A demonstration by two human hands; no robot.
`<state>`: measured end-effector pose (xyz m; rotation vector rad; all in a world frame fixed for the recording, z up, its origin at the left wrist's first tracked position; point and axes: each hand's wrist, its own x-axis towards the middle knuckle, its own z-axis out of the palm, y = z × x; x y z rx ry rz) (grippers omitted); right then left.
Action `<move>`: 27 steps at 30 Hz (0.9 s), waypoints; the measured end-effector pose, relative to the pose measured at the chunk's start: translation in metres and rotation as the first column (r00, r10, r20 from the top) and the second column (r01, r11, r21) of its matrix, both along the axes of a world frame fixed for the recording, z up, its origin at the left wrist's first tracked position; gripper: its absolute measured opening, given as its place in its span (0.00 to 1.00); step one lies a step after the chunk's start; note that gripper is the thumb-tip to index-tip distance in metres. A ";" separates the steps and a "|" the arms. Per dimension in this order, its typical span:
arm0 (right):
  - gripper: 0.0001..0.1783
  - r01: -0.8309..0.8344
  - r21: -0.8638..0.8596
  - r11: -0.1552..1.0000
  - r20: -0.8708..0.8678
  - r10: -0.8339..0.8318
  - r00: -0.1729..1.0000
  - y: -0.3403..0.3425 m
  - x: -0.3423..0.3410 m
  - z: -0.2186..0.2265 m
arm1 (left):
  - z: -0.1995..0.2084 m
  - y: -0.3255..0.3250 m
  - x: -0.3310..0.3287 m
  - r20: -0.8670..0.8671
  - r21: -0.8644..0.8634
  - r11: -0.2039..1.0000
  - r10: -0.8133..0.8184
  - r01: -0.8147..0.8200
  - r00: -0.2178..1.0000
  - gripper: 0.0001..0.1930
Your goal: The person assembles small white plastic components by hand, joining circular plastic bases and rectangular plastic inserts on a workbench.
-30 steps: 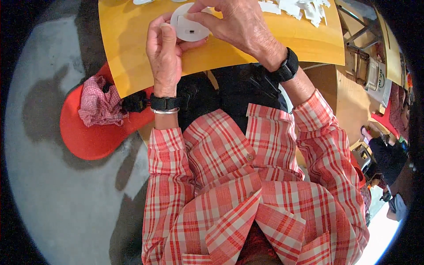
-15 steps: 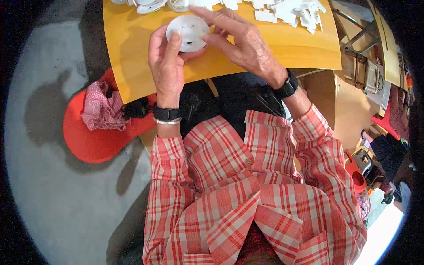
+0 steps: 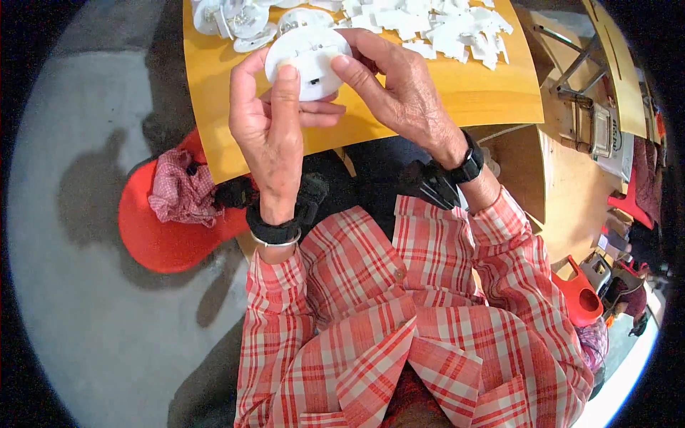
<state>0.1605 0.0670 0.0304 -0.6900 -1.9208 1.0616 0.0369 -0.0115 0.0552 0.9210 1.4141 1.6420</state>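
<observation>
A round white plastic disc [image 3: 311, 70] with a raised seam and a small black piece near its lower edge is held up over the yellow table [image 3: 389, 107]. My left hand [image 3: 275, 114] grips its left side, thumb on the face and fingers behind. On the other side my right hand [image 3: 396, 82] grips it too, thumb pressed on the face near the right rim. The fingers of that hand are partly hidden behind the disc. Past it lie several similar round white parts [image 3: 250, 20] at the table's far left.
A pile of small flat white pieces [image 3: 457, 32] covers the far right of the table. At my left stands a red stool [image 3: 153, 232] with a pink checked cloth [image 3: 178, 187] on it. A wooden panel [image 3: 512, 167] is under the table's right side. Another red seat [image 3: 578, 296] is farther right.
My right hand has come in from the disc's edge, and its thumb now presses on the face. The disc appears slightly lower and further right, and the view has shifted.
</observation>
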 end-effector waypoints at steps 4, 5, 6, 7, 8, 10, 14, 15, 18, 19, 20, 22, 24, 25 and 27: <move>0.16 0.023 -0.007 1.000 -0.074 -0.023 0.997 -0.003 -0.003 0.006 | 0.004 0.001 0.005 0.025 0.019 1.000 -0.001 0.000 1.000 0.16; 0.16 0.028 0.009 1.000 -0.105 -0.027 0.994 -0.004 -0.004 0.007 | 0.003 0.001 0.005 -0.009 0.022 1.000 0.004 -0.004 1.000 0.16; 0.16 0.026 0.011 1.000 -0.109 -0.024 0.994 -0.004 -0.004 0.007 | 0.003 0.001 0.005 -0.042 0.025 1.000 0.009 -0.008 0.999 0.16; 0.16 -0.002 -0.048 0.999 -0.083 -0.002 0.997 -0.004 -0.002 0.008 | 0.004 0.001 0.005 -0.044 0.027 1.000 0.009 -0.008 0.999 0.16; 0.16 -0.028 -0.108 0.994 -0.057 0.022 0.998 -0.004 -0.001 0.009 | 0.006 0.000 0.005 -0.048 0.009 1.000 0.016 -0.016 0.999 0.16; 0.16 -0.035 -0.143 0.989 -0.049 0.028 0.998 -0.007 0.002 0.012 | 0.011 -0.002 0.007 -0.053 -0.006 1.000 0.024 -0.024 0.998 0.16; 0.15 -0.045 -0.182 0.982 -0.001 0.045 0.999 -0.008 0.005 0.018 | 0.012 -0.003 0.010 -0.065 -0.011 0.999 0.047 -0.048 0.997 0.18; 0.15 -0.043 -0.181 0.983 -0.001 0.043 0.999 -0.008 0.005 0.018 | 0.011 -0.002 0.009 -0.070 -0.005 0.998 0.058 -0.059 0.996 0.18; 0.14 -0.017 -0.170 0.985 -0.078 0.004 0.997 -0.008 0.004 0.020 | 0.013 -0.003 0.007 -0.013 -0.045 0.999 -0.001 0.001 1.000 0.19; 0.15 -0.018 -0.109 0.994 -0.035 0.015 0.999 -0.008 0.008 0.023 | 0.013 -0.003 0.007 -0.014 -0.045 0.999 0.001 -0.001 1.000 0.19; 0.17 -0.023 -0.048 0.999 0.008 0.023 1.000 -0.007 0.009 0.024 | 0.014 -0.004 0.007 -0.007 -0.043 0.999 -0.008 0.008 1.000 0.19; 0.16 -0.037 0.016 0.999 0.017 0.036 0.999 -0.004 0.008 0.023 | 0.014 -0.004 0.006 0.002 -0.041 0.999 -0.020 0.021 1.000 0.19; 0.14 -0.046 0.079 0.996 0.028 0.044 0.999 -0.001 0.009 0.021 | 0.015 -0.004 0.007 -0.015 -0.051 0.998 -0.039 0.038 0.999 0.20; 0.14 -0.048 0.158 0.986 0.037 0.043 0.998 0.000 0.008 0.020 | 0.016 -0.005 0.006 -0.016 -0.053 0.998 -0.036 0.035 0.999 0.20; 0.14 -0.053 0.234 0.971 0.045 0.044 0.998 0.002 0.007 0.018 | 0.017 -0.006 0.004 -0.015 -0.050 0.998 -0.050 0.049 0.999 0.20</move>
